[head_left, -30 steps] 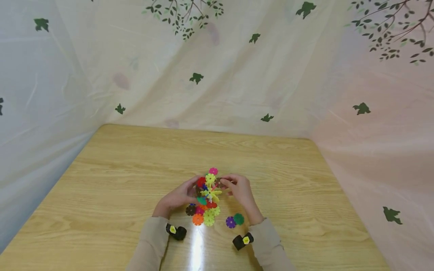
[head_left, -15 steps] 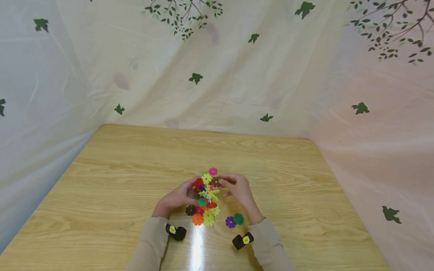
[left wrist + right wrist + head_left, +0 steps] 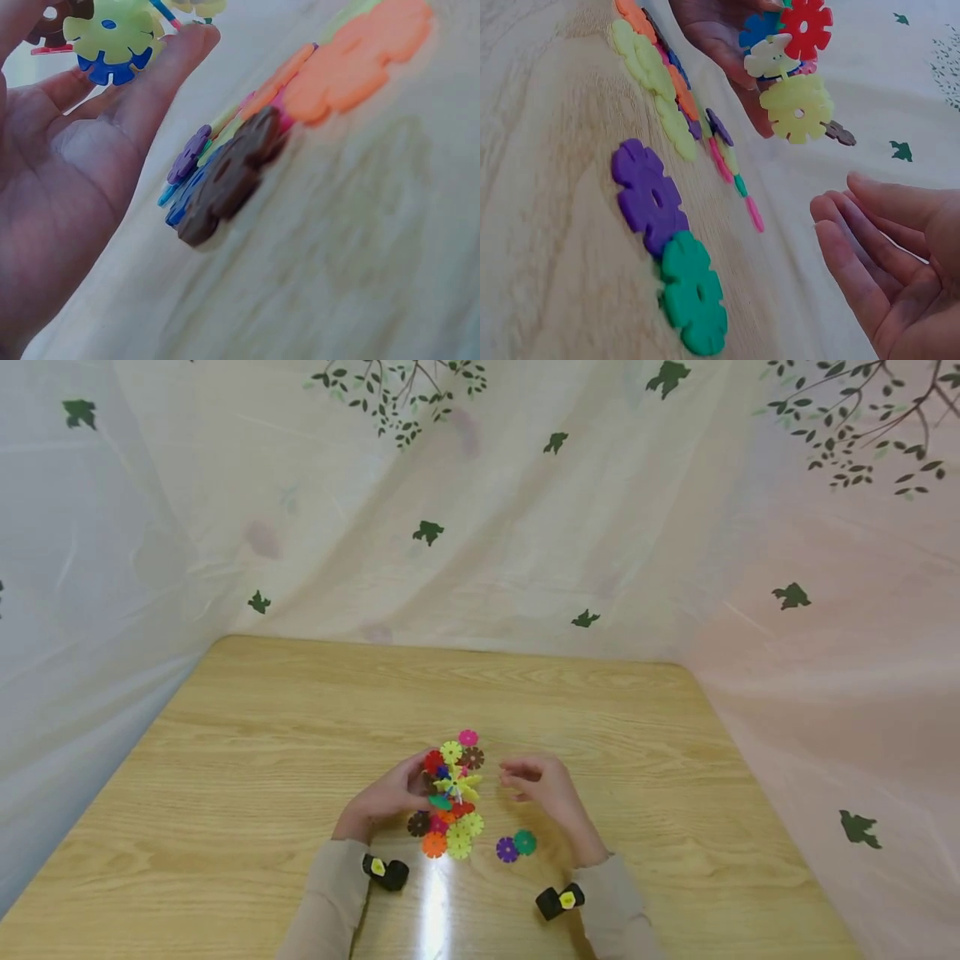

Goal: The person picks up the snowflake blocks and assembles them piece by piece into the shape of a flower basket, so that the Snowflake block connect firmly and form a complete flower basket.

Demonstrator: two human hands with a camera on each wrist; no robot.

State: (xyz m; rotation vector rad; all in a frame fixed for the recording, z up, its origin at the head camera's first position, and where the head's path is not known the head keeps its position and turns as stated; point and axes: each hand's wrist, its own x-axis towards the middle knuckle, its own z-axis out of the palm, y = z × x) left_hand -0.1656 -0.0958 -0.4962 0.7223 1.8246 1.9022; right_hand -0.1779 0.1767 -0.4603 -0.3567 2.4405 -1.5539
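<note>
My left hand (image 3: 386,793) grips a cluster of interlocking snowflake discs (image 3: 457,785) in yellow, red, blue and green. In the left wrist view, the thumb and fingers hold the cluster around a yellow-green disc (image 3: 112,37) and a blue one; some fingers are hidden. A brown disc (image 3: 841,133) sticks out from the cluster's side in the right wrist view. To the right of it, my right hand (image 3: 546,787) is held apart, fingers loosely bent, with nothing between them. Below the cluster lies a pile of loose discs, including orange (image 3: 434,845) and yellow-green (image 3: 460,839) ones.
A purple disc (image 3: 507,849) and a green disc (image 3: 525,842) lie together on the wooden table (image 3: 637,760), right of the pile. A pink disc (image 3: 468,737) lies beyond the cluster. Patterned cloth (image 3: 495,577) hangs around the table's back and sides.
My right hand has let go of the brown disc, which stays on the cluster, and has drawn back to the right. The left hand keeps its hold; the cluster has turned slightly.
</note>
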